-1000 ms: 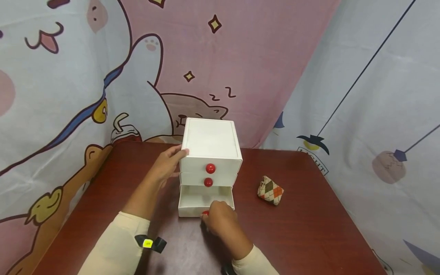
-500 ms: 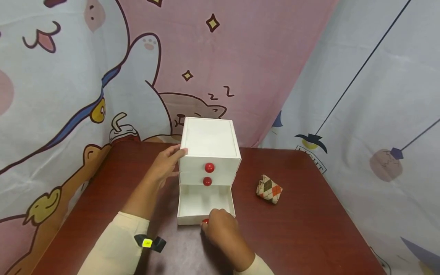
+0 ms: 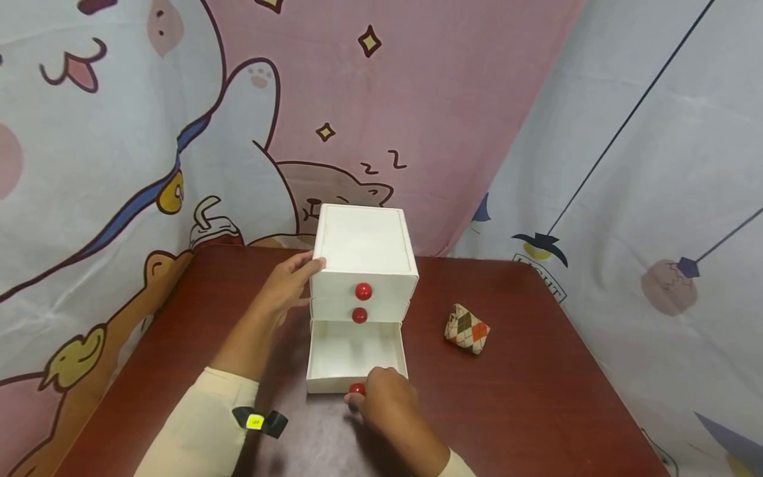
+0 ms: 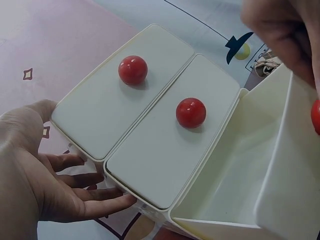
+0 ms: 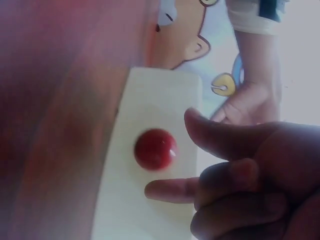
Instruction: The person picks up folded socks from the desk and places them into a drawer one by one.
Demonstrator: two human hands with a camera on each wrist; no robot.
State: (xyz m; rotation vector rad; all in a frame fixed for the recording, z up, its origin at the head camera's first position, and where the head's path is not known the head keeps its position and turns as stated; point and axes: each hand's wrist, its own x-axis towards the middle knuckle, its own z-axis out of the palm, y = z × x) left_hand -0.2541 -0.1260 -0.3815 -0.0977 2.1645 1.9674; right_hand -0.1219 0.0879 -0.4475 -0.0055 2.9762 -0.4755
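A small white drawer cabinet stands on the table, its upper two drawers closed. The bottom drawer is pulled far out, and its inside looks bare. My left hand rests against the cabinet's left side, thumb at the top edge, fingers fairly straight along the wall. At the bottom drawer's front is my right hand, beside its red knob. In the right wrist view, thumb and index finger are spread apart around the knob without gripping it, while the other fingers are curled.
Right of the cabinet lies a folded argyle-patterned cloth item on the dark red-brown table. A cartoon-print cloth hangs behind the table. Red knobs stick out from the upper drawers.
My right hand has drawn the bottom drawer further out toward me, and its fingers have loosened from the knob, which shows more now. The left hand has stayed on the cabinet.
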